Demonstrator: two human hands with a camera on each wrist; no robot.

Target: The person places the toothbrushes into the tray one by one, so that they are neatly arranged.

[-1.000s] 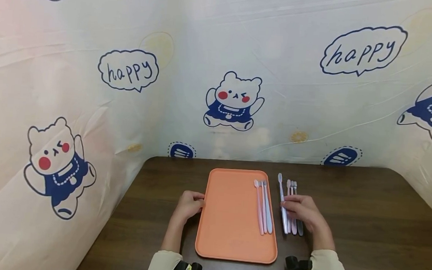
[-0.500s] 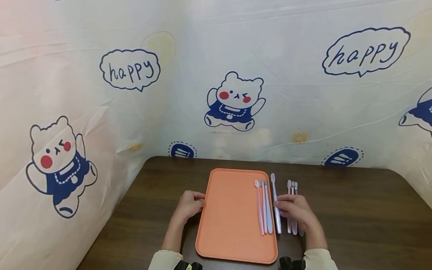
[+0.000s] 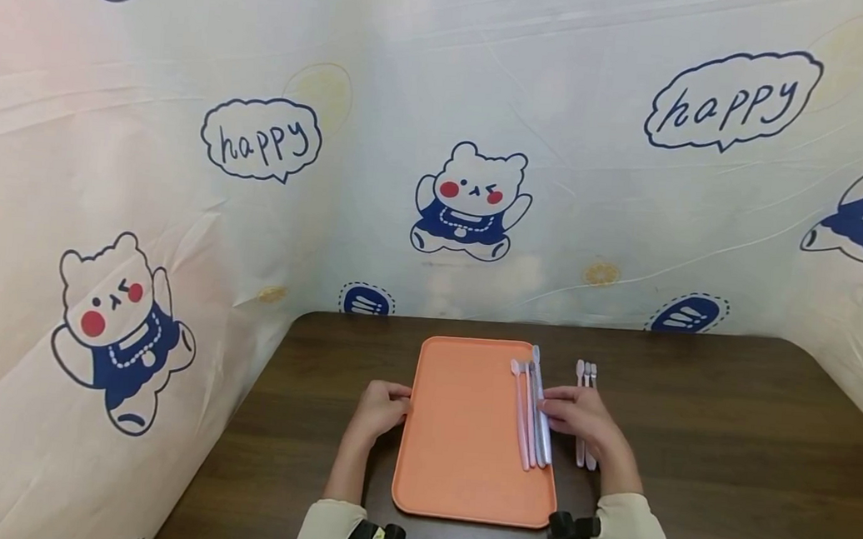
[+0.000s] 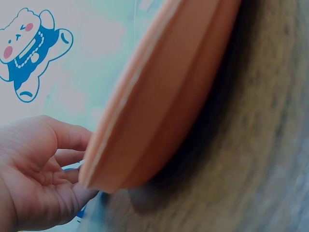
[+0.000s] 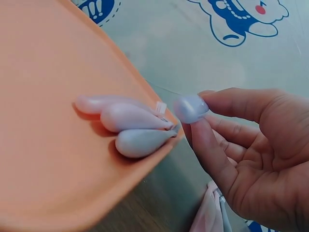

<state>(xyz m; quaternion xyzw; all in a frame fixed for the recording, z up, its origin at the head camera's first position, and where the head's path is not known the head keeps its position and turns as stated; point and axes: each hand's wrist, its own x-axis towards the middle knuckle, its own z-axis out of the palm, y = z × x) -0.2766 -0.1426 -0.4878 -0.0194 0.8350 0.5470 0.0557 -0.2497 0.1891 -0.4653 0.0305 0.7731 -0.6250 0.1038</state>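
My left hand (image 3: pixel 379 412) pinches the left rim of an orange tray (image 3: pixel 457 438), thumb and fingertips at its edge in the left wrist view. Between thumb and fingertips, my right hand (image 3: pixel 582 418) holds a pale lavender toothbrush (image 3: pixel 546 446) over the tray's right rim, its head pointing away from me. In the right wrist view the handle end of this toothbrush (image 5: pixel 189 108) faces the camera, raised beside the tray's edge. Three toothbrushes lie side by side inside the tray: a pink one (image 5: pixel 89 105), a paler pink one (image 5: pixel 118 117) and a blue-grey one (image 5: pixel 137 143).
More toothbrushes (image 3: pixel 585 370) lie on the dark wooden table (image 3: pixel 726 457) right of the tray, partly hidden by my right hand. Behind the table hangs a pale sheet (image 3: pixel 375 215) printed with cartoon bears.
My right hand has carried the lavender toothbrush leftward, from beside the other toothbrushes on the table to the tray's right rim. The left hand stays at the tray's left edge.
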